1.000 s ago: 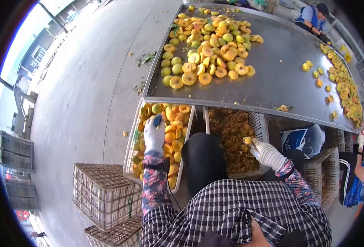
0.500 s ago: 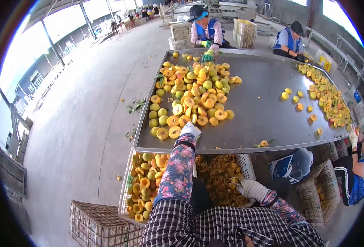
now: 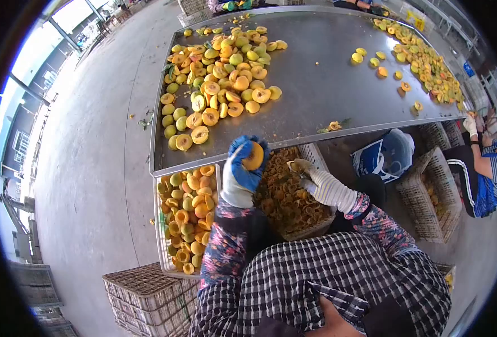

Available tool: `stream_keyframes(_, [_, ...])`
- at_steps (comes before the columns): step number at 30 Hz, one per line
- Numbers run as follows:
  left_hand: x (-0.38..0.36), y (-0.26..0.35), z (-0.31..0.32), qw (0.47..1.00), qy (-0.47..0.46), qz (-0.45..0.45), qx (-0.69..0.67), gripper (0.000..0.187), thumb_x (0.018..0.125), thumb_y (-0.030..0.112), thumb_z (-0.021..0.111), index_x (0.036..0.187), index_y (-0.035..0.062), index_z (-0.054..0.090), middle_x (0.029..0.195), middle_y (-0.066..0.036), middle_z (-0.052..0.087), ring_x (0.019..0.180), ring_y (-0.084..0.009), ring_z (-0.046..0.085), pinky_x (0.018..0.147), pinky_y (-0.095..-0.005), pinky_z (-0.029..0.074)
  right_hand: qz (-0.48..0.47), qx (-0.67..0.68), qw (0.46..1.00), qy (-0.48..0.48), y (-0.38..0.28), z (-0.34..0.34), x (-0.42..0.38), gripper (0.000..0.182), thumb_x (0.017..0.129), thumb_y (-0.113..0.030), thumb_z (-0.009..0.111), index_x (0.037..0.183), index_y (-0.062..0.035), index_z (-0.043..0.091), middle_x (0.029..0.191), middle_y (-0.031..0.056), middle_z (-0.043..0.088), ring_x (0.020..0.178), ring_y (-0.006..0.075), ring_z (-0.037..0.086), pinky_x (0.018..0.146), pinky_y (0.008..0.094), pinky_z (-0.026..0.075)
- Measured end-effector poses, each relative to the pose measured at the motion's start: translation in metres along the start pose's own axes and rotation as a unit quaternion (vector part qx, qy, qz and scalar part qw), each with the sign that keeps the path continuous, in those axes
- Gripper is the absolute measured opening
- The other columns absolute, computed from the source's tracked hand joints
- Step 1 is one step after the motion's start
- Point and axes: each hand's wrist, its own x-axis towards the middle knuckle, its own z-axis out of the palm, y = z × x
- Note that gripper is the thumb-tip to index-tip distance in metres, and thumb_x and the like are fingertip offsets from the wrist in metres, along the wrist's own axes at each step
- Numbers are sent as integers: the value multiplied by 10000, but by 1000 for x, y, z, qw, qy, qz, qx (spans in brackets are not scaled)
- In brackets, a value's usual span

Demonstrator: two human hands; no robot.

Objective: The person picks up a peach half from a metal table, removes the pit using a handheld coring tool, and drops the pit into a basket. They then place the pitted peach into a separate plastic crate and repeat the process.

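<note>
My left hand (image 3: 245, 171), in a white and blue glove, is closed around a yellow peach half (image 3: 253, 156) just past the table's near edge. Striped knit covers my right hand (image 3: 330, 188), whose fingers are pinched together over the crate of scraps; something small may be between them, but I cannot make it out. Below both hands, that crate (image 3: 317, 160) is filled with brownish peach scraps (image 3: 282, 196). To its left stands a white crate (image 3: 161, 238) full of pitted peach halves (image 3: 189, 210). A pile of peach halves (image 3: 226, 73) lies on the metal table (image 3: 310, 84).
Another peach pile (image 3: 425, 62) lies along the table's right side. A blue and white bucket (image 3: 380, 157) and a tilted crate (image 3: 428, 196) stand to my right, near a co-worker (image 3: 487, 163). An upturned crate (image 3: 147, 292) sits at lower left. Gloved hands of another person (image 3: 234, 5) show at the far edge.
My left hand has come back from the peach pile to the table's near edge, now holding a peach half. My right hand has lifted from the scraps. The view has tilted down.
</note>
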Motion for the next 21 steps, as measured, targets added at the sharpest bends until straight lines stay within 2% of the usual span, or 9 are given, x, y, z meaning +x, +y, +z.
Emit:
stream_keyframes(1, [-8,-8,4,1000,20,-11,-5,155,914,90,622,1065,57,616,1077,-107,645,1048,-295,623,972,-502,519,20,71,997,-13,-3,-1,0,531,951,-87,567,1441,-25,371,1368,198,510,1274,330,496,1082,355,377])
stream_keyframes(3, [-12,-21,1,998,32,-48,-32,123,935,124,613,1041,65,630,1052,-98,654,1027,-267,629,964,-482,524,38,-21,999,-16,-1,-2,-3,538,959,-99,560,1450,-29,351,1336,207,526,1245,343,514,1058,360,397])
stream_keyframes(4, [-13,-28,2,998,54,-41,-13,166,981,209,562,1023,68,639,1030,-98,662,997,-250,636,949,-467,526,44,-67,997,-17,0,-3,-4,542,963,-105,556,1454,-31,341,1321,211,533,1230,349,523,1045,363,408])
stream_keyframes(7, [-18,-43,-2,998,-8,5,-57,292,1012,318,500,1010,61,639,1038,-108,661,979,-258,639,951,-474,516,3,-114,992,52,-13,-6,-3,596,955,-136,577,1477,-61,300,1137,243,618,1022,395,628,851,414,495])
stream_keyframes(8, [-15,-46,-3,997,12,-9,-82,429,1024,431,431,1020,51,630,1032,-120,661,978,-273,636,942,-457,507,-22,-119,988,98,-20,-4,-3,534,954,-166,584,1423,-53,356,987,242,638,897,407,649,733,453,499])
stream_keyframes(11, [-18,-54,2,999,8,35,29,519,1018,507,389,1005,46,627,1004,-132,664,970,-289,637,914,-419,511,-38,-96,989,102,-39,-2,4,433,946,-188,597,1312,-20,435,896,237,640,807,421,650,671,476,500])
stream_keyframes(12, [-20,-56,9,998,-15,37,39,610,1009,571,343,989,32,626,964,-140,670,938,-293,641,871,-391,522,-50,-126,984,112,-42,0,8,357,929,-197,615,1188,12,483,837,232,644,740,428,649,622,483,504])
stream_keyframes(16, [-33,-60,34,986,8,83,144,661,1007,593,327,990,-1,616,945,-152,672,876,-270,640,849,-367,526,-16,-204,976,68,-58,-2,12,327,917,-201,609,1106,43,500,793,227,646,714,419,650,605,478,514])
stream_keyframes(21, [-34,-67,34,979,63,112,157,660,1013,586,320,958,4,626,914,-132,678,857,-246,644,836,-358,526,-28,-244,968,48,-56,8,16,356,893,-212,599,1076,77,500,730,231,638,674,413,644,583,477,514])
